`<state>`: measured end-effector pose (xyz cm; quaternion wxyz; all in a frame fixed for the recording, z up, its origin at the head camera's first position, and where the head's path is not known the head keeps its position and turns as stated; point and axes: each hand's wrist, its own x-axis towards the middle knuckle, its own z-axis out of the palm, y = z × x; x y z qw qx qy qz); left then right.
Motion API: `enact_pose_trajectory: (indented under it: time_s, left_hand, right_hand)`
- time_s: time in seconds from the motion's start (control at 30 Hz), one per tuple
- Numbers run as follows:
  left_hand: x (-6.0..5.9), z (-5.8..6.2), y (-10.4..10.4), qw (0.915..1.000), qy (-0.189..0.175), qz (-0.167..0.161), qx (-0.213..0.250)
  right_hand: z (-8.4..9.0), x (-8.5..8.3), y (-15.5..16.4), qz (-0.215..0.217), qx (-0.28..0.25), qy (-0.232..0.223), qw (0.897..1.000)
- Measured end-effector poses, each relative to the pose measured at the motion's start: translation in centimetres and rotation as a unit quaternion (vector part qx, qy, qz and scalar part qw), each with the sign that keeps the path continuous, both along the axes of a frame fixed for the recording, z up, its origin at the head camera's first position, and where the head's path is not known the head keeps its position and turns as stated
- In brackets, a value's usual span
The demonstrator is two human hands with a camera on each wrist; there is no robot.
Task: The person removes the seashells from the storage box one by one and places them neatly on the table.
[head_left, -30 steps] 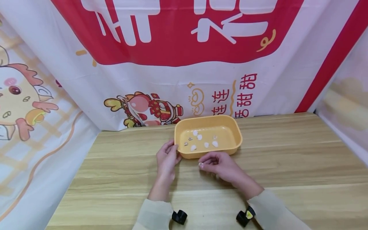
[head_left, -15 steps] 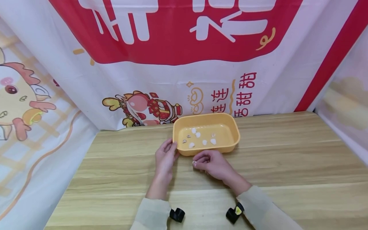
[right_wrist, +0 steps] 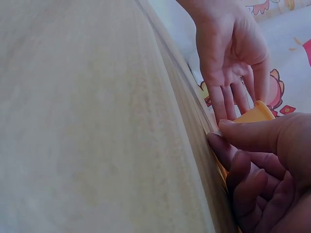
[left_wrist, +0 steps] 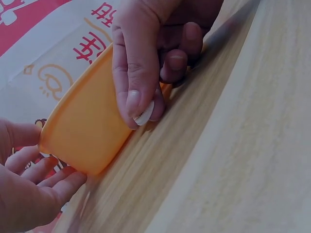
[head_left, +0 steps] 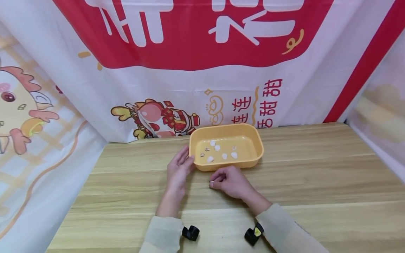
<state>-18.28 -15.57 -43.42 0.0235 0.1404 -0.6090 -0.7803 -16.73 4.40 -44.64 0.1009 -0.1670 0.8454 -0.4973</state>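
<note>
1. A person sits at a wooden table (head_left: 316, 182) – both forearms in pale sleeves reach forward from the bottom edge of the head view.
2. A yellow tub (head_left: 256, 142) stands near the middle of the table, close to the far edge, with several small white shells (head_left: 224, 156) lying loose on its floor.
3. The left hand (head_left: 178, 172) rests at the tub's left end, fingers straight and relaxed, their tips touching the tub's corner; it grips nothing.
4. The right hand (head_left: 231, 182) lies on the table just in front of the tub, its fingers curled.
5. Between thumb and forefinger it pinches one small white shell (left_wrist: 144, 114) – the left wrist view shows the shell at the fingertips, low over the wood and just beside the tub's near wall.
6. In the right wrist view that shell is hidden behind the curled fingers.
7. Behind the table hangs a red and white banner (head_left: 196, 70) with cartoon figures and large characters.
</note>
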Motion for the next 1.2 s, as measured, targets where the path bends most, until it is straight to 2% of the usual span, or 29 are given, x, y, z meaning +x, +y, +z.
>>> enact_pose_trajectory:
  time_s: [0.4,0.83,1.2]
  left_hand:
    - [-0.05,0.02,-0.23,0.9999,-0.007,-0.011,0.0]
    - [-0.1,0.11,-0.24,0.9999,-0.006,0.01,-0.006]
    - [-0.01,-0.02,-0.19,0.9999,-0.004,0.011,-0.005]
  right_hand:
    - [0.24,0.22,0.09,-0.003,0.024,0.021,0.999]
    - [0.28,0.14,-0.16,-0.002,0.038,0.034,0.999]
    - [0.42,0.28,-0.18,-0.017,0.047,0.026,0.998]
